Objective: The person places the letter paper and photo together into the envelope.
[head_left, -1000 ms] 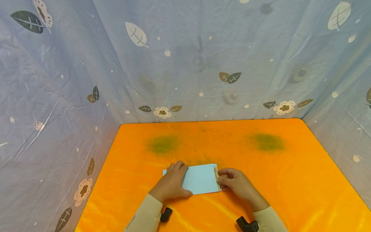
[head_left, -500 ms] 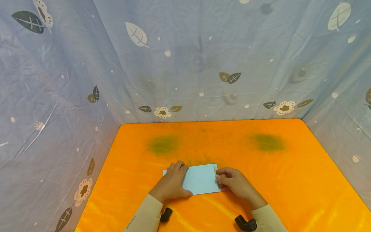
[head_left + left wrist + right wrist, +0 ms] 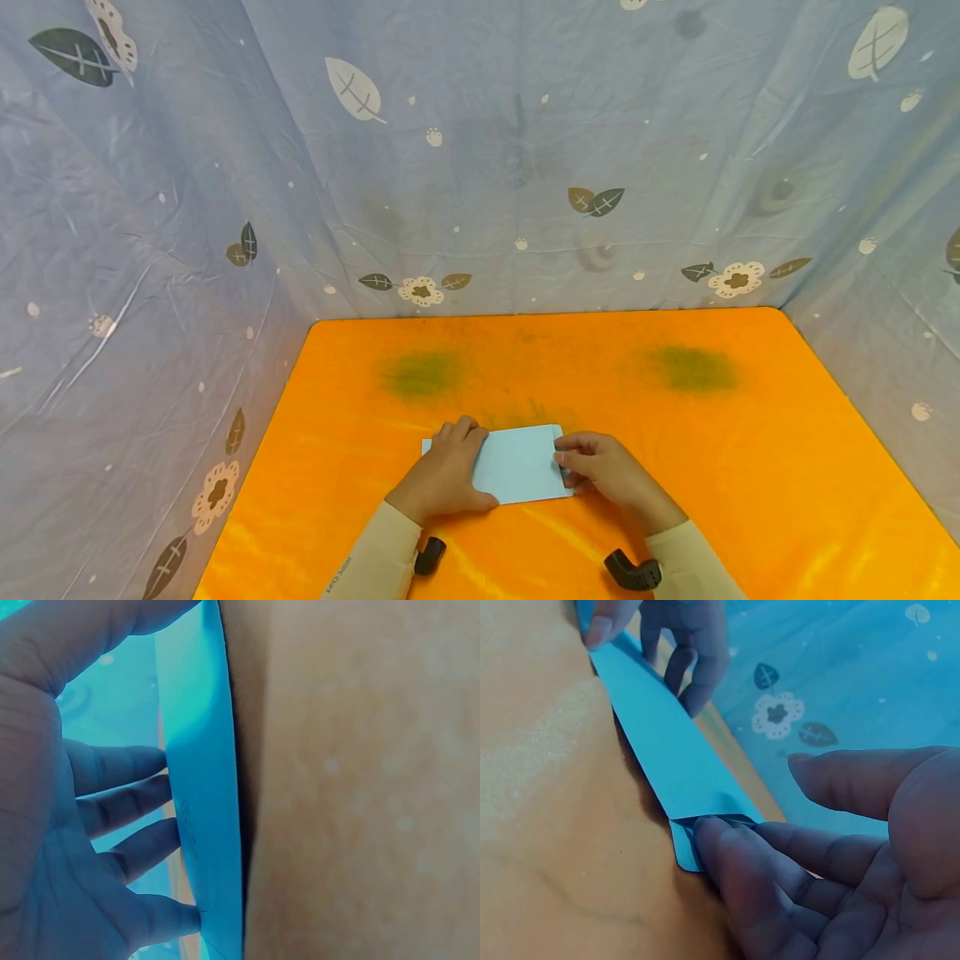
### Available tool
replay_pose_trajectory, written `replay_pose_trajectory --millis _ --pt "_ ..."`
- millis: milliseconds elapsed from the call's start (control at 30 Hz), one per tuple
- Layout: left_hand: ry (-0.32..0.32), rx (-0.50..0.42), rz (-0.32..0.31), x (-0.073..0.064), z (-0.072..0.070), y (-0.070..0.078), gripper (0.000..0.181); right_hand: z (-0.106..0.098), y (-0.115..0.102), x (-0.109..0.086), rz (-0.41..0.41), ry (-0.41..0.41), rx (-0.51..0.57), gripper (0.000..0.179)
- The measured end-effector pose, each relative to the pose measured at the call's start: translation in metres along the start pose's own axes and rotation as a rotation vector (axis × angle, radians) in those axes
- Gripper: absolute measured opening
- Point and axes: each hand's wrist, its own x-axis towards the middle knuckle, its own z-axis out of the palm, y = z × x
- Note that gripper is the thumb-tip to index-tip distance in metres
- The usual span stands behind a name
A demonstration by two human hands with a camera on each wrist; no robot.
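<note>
A light blue envelope [image 3: 519,465] lies lengthwise over the orange table, its mouth facing right. My left hand [image 3: 450,467] spans its left part and grips it, thumb at the near long edge and fingers at the far one. In the left wrist view, the fingertips [image 3: 172,911] meet the envelope [image 3: 202,750]. My right hand [image 3: 611,475] is at the mouth. In the right wrist view, fingertips [image 3: 705,829] of this hand reach into the mouth beside a small flap [image 3: 686,851], while the thumb stands apart. What lies inside the envelope is mostly hidden.
The orange table cover [image 3: 750,467] extends around both hands, with two dark green patches toward the back. Pale blue curtains [image 3: 517,167] with leaf and flower prints enclose the table's back and sides. Black devices [image 3: 633,571] sit at both wrists.
A printed yellowish paper strip showing at the envelope's mouth has slid inside, out of sight in the head view. My right hand has moved slightly left; the left hand has stayed put.
</note>
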Motion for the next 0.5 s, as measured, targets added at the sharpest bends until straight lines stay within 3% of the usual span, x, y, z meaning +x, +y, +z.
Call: replay_pose_trajectory --millis 500 --pt "-0.006 -0.002 -0.005 -0.0002 0.0011 -0.0014 0.093 -0.0043 -0.0009 -0.0001 0.014 -0.018 0.052 0.052"
